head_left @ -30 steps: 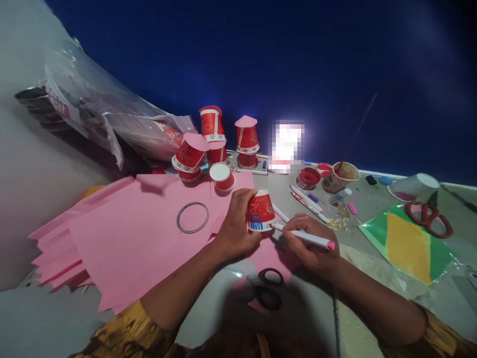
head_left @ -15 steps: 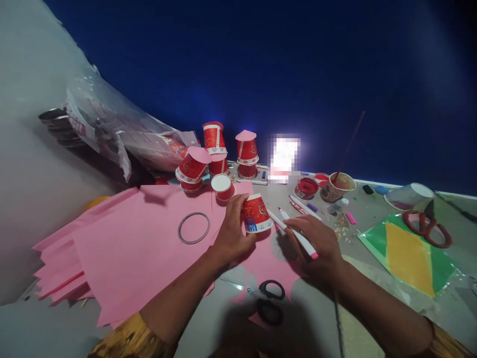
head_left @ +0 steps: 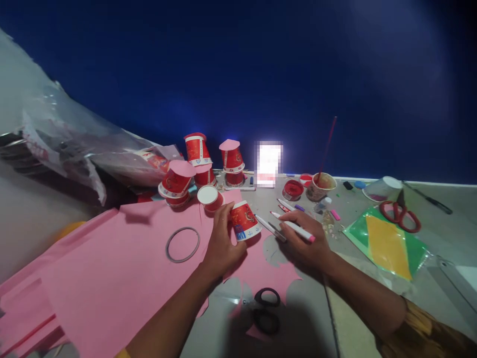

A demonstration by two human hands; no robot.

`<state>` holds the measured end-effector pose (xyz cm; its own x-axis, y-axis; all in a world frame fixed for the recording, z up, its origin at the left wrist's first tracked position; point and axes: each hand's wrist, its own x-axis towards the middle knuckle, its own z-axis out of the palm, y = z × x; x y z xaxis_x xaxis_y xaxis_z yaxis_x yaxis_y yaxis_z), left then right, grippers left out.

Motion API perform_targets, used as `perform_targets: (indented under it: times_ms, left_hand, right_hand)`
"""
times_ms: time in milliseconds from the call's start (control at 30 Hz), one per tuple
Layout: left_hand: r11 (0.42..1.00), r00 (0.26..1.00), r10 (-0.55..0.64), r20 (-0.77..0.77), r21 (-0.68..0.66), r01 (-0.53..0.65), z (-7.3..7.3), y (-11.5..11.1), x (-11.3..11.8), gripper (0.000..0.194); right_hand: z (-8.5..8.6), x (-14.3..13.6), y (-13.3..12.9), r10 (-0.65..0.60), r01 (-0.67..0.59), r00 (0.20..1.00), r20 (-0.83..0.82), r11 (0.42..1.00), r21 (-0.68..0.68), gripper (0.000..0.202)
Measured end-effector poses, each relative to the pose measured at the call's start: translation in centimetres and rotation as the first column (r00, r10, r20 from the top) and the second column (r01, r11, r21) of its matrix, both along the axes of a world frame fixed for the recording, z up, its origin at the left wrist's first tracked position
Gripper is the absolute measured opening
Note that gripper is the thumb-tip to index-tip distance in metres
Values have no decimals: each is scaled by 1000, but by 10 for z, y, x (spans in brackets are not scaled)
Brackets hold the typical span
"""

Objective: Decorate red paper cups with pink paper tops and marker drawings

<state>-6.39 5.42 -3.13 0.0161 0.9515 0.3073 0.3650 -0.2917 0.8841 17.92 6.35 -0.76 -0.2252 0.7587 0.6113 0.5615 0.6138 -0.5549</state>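
My left hand (head_left: 223,241) is closed around a red patterned paper cup (head_left: 245,219), which is tilted with its base up and its white rim low. Blue marks show near the rim on its left side. My right hand (head_left: 307,236) grips a white marker (head_left: 296,227) with a pink end, its tip pointing left and apart from the cup. Between the cup and my right fingers is a second white marker (head_left: 270,227); whether the fingers touch it I cannot tell. Black-handled scissors (head_left: 266,298) lie in front on pink paper (head_left: 108,263).
Several stacked red cups (head_left: 196,154) with pink tops stand behind, near a lone upturned cup (head_left: 211,198). A grey ring (head_left: 182,244) lies left. At right are a red paint jar (head_left: 292,190), a brush cup (head_left: 322,186), red-handled scissors (head_left: 398,219) and a green-yellow packet (head_left: 387,243).
The view has shifted, so most things appear farther left. My right hand still holds the pink-ended marker, and the cup stays in my left hand.
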Motion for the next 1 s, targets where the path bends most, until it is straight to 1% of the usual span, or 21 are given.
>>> perform_targets:
  times_ms: [100,167,233,333,400,467,567,633,767,867,1000]
  left_hand:
    - [1000,1000,16,3,10,-16,0,1,-1,89]
    - [1000,1000,16,-2,14,-16,0,2,-3,87]
    - [1000,1000,24,-11,18,-23,0,3,-4,86]
    - [999,999,40,-25,17,-40,0,4,-4,85]
    - [999,998,43,-34,19,-43,0,3,-3,85]
    - [999,998,47,-35,19,-46,0,3,-1,85]
    - [998,998,61,-28,6,-60,0,2,1,84]
    - [998,998,65,-28,-2,-65,0,2,1,84]
    - [998,998,58,-28,-26,-58,1,0,0,86]
    - [998,997,62,-38,-22,-63,2,0,0,88]
    - [996,995,83,-47,-19,-84,3,0,0,87]
  right_hand:
    - [-7,2,7,76,-89,989,130,991,101,13]
    - [-10,6,11,76,-93,983,166,992,91,21]
    - [-9,12,15,84,-92,977,198,995,33,35]
    - [-3,21,17,163,-132,935,316,984,-117,62]
    - [2,26,18,221,-152,908,357,966,-210,70]
    - [3,28,20,254,-165,901,351,950,-264,65]
    - [-4,29,24,256,-165,906,337,947,-277,36]
    - [-11,28,27,239,-149,907,347,953,-265,27]
    - [-17,28,29,195,-97,903,383,960,-261,24]
    - [-16,28,28,178,-50,890,420,953,-299,26]
    - [-14,26,27,162,5,866,474,943,-333,22]
